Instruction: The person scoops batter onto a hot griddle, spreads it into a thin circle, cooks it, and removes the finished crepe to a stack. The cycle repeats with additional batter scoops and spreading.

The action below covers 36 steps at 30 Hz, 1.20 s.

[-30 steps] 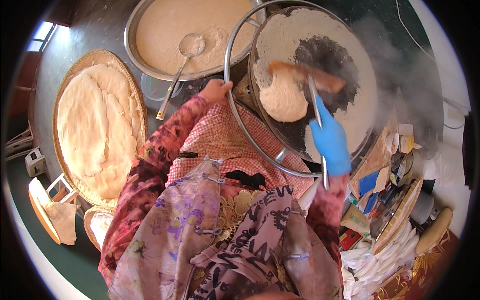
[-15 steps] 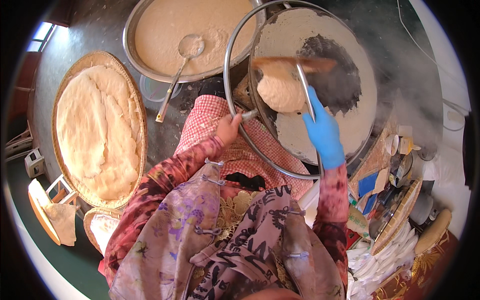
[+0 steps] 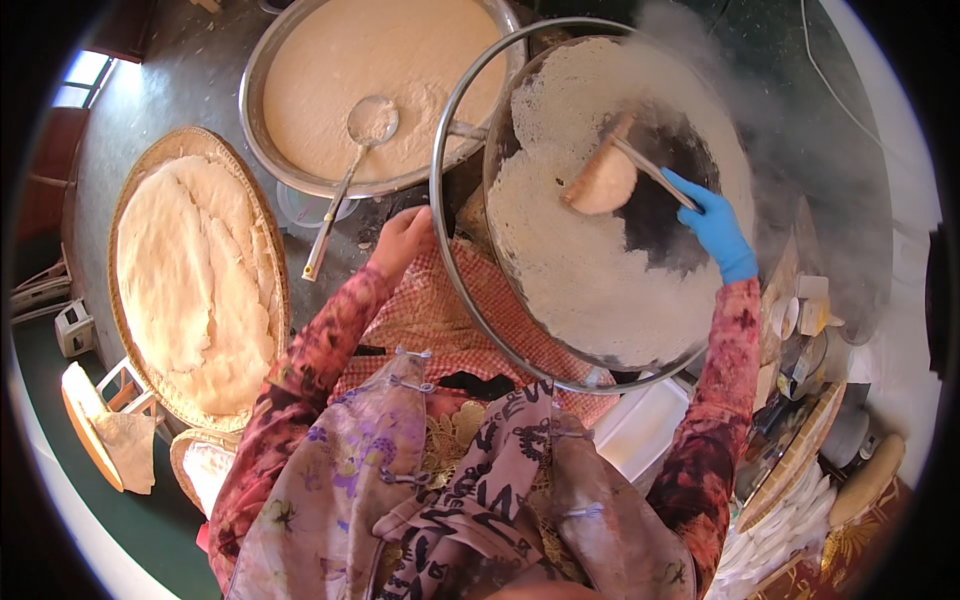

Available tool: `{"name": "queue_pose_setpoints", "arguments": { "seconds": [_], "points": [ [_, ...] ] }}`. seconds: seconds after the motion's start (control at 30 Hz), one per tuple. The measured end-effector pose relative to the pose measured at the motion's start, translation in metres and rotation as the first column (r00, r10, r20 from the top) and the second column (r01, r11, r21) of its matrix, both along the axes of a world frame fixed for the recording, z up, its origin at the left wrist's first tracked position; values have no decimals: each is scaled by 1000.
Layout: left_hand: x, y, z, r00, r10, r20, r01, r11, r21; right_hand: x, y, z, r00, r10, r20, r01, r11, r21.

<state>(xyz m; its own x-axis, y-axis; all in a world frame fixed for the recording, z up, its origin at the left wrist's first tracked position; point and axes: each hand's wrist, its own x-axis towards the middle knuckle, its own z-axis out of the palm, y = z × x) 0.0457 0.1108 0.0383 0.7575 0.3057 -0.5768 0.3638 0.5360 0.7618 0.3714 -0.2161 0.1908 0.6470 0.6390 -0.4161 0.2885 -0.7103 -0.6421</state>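
Observation:
My right hand (image 3: pixel 722 236), in a blue glove, grips the handle of a spreader (image 3: pixel 650 163). Its wooden blade (image 3: pixel 592 182) carries a lump of pale batter (image 3: pixel 607 190) and rests over a round griddle (image 3: pixel 610 290). Thin batter coats much of that griddle, while a dark patch (image 3: pixel 680 215) shows at its centre and right. My bare left hand (image 3: pixel 402 242) has its fingers closed at the left side of the metal ring (image 3: pixel 447 235) that circles the griddle; part of the grip is hidden.
A large metal basin (image 3: pixel 252 110) of batter stands far left of the griddle, with a ladle (image 3: pixel 340 195) across its rim. At left, a woven tray (image 3: pixel 125 285) bears stacked flatbread (image 3: pixel 195 290). Steam rises at right, above cluttered goods (image 3: pixel 800 330). A white container (image 3: pixel 640 430) sits near my lap.
The ring has turned, its spoke moving away from me. My left hand has shifted left onto the rim. The spreader has swung round with a smaller lump, and batter covers more of the griddle's near side.

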Motion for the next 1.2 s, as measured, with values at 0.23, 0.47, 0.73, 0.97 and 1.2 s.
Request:
{"name": "queue_pose_setpoints", "arguments": {
  "seconds": [0.23,0.47,0.73,0.97,1.2],
  "points": [
    [7,4,1,992,120,-46,-122,992,-38,-31,18,22,982,-180,58,181,983,-18],
    [-1,-5,-5,998,48,-50,-48,999,12,-94,26,20,917,-312,250,327,945,-22],
    [-19,-61,-17,997,53,-56,-47,994,99,-107,9,1,869,-322,377,313,946,87],
    [-44,-80,-18,995,12,-94,-19,997,-74,-130,-1,-19,892,-296,342,291,954,67],
    [-33,-90,-42,999,44,9,-45,966,255,-141,2,-8,841,-368,396,381,923,50]
  ]
}}
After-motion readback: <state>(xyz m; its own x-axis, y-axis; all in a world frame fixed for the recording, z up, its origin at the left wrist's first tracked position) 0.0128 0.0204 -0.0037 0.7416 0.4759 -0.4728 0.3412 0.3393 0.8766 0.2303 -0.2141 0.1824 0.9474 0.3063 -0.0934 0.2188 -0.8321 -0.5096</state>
